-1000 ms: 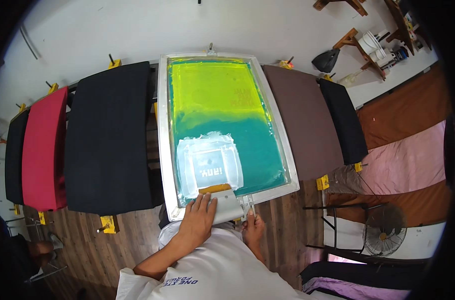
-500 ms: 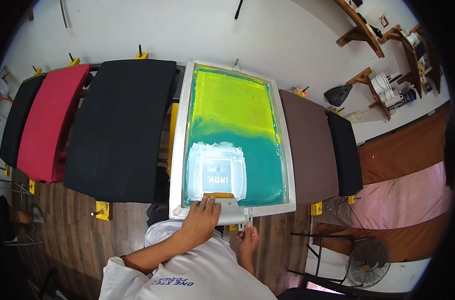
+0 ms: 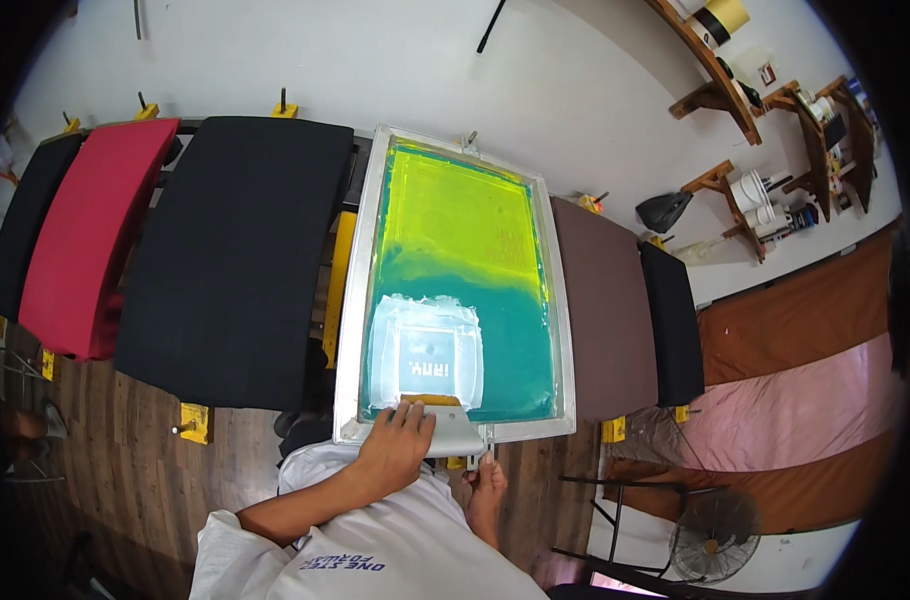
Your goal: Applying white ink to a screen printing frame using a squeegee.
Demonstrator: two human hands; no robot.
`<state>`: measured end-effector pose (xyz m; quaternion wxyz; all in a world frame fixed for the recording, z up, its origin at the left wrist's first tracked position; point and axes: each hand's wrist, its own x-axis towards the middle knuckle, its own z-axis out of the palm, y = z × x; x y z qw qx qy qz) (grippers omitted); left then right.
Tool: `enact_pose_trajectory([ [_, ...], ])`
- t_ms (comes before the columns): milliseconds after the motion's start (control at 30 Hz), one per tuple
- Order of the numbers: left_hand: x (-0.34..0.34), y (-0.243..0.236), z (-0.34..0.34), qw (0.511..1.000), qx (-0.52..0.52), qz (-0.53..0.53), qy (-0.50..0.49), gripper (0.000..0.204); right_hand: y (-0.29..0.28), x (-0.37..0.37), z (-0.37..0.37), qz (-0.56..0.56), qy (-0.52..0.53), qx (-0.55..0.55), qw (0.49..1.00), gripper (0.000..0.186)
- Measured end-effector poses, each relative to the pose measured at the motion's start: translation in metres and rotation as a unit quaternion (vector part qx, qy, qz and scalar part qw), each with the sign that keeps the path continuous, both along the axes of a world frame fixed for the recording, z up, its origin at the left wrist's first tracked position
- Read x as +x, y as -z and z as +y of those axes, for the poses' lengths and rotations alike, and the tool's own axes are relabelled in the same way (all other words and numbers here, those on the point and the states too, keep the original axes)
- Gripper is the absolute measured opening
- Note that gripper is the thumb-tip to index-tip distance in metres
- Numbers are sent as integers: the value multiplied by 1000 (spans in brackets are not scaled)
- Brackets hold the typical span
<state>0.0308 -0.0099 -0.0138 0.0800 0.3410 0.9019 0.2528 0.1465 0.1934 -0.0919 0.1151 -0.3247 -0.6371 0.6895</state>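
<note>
A silver-framed printing screen lies in front of me, its mesh teal with a yellow-green upper area. Near its front edge is a pale patch with small lettering. My left hand grips a squeegee with a grey metal holder and an amber blade, resting at the screen's front edge beside the pale patch. Just below that edge, my right hand is closed with its fingertips at a small metal clamp bracket. Its other fingers are curled and partly hidden.
Black, red and brown fabric-covered pallets flank the screen, with yellow brackets at their ends. Wall shelves hold containers at upper right. A fan stands at lower right near brown and pink cloth.
The whole view has shifted slightly as my head moved. Both hands keep nearly the same places, the left on the squeegee, the right at the clamp bracket.
</note>
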Motion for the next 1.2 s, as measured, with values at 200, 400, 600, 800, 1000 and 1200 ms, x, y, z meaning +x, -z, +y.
enact_pose_trajectory([
  [200,-2,5,3,1000,-1,-11,-2,59,3,4,10,-35,-15,-19,999,38],
  [400,-2,16,9,999,-24,-14,-18,63,-27,-1,42,-218,-153,67,962,43],
  [600,-12,11,19,997,-2,-35,-72,36,-155,-79,4,-8,-356,520,776,34],
  [800,-28,9,22,993,19,-72,-94,33,-111,-143,-10,-83,-552,528,640,48],
  [1000,-69,-6,17,985,-21,-168,-39,24,-103,-174,1,-48,-603,457,653,31],
  [1200,-132,-8,19,988,22,-146,-54,23,-109,-244,5,-56,-592,511,621,24],
])
